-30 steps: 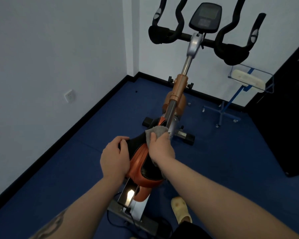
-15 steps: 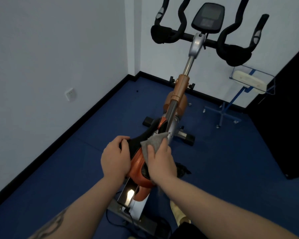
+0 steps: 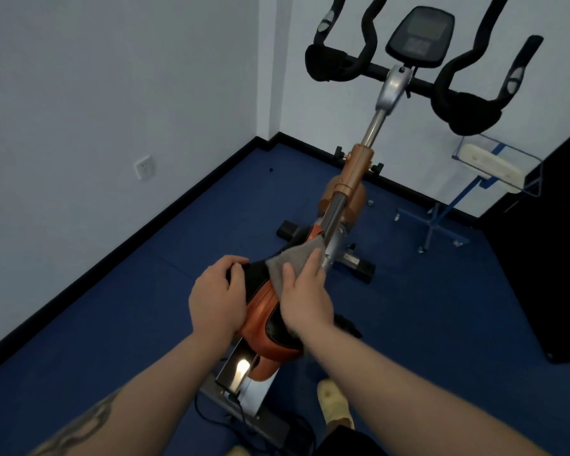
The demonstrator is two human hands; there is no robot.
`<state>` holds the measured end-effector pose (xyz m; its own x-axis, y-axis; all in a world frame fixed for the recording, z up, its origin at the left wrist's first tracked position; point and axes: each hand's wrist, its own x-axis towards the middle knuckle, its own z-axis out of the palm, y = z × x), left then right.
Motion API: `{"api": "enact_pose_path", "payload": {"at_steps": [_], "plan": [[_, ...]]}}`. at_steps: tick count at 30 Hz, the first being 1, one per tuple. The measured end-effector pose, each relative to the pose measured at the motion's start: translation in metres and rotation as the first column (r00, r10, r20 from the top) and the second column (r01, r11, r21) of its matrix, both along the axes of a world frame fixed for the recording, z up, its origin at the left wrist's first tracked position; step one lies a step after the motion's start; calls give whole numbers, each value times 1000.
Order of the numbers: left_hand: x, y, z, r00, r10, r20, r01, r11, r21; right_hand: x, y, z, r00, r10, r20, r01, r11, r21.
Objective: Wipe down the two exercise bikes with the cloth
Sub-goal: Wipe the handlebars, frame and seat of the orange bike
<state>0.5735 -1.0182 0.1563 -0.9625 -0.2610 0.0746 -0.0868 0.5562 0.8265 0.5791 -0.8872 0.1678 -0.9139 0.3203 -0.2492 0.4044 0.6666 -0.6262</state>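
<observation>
**Cloth slides back along the saddle**

The grey cloth (image 3: pixel 292 264) sits on the bike's (image 3: pixel 352 179) saddle (image 3: pixel 264 320) nose, its far corner touching the silver post (image 3: pixel 334 232) at 1 o'clock. A second ago it was bunched against that post; now it's spread flatter and pulled nearer. Right hand (image 3: pixel 305 301) presses it, thumb pinching the cloth's edge. Left hand (image 3: pixel 216 299), at 9 o'clock, still grips the saddle's side, fingers curled. A pale slipper (image 3: pixel 334 403) shows at 6 o'clock.

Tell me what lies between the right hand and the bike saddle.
In the head view, the grey cloth lies between them: the right hand presses it onto the orange-and-black saddle, its far corner reaching the silver post.
</observation>
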Motion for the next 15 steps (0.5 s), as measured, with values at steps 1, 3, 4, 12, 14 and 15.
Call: {"api": "enact_pose_path", "payload": {"at_steps": [1,3,4,12,14,15], "plan": [[0,0,0,1000,2,6,-2,1000,-3,-20,6,0,997,-65,35,67,996,-60],[1,2,2,1000,18,11,-18,1000,5,-50,16,3,993,-113,12,114,990,-87],[2,3,2,999,32,12,-33,999,10,-58,19,3,996,-80,-43,79,996,-35],[4,3,3,991,102,84,-111,987,112,-38,17,-4,731,648,-216,-532,738,414],[5,1,3,996,56,68,-65,988,139,-17,25,-6,677,682,-278,-605,730,317],[6,1,3,997,37,60,-45,989,139,-8,33,-7,660,692,-292,-636,722,274]]}}
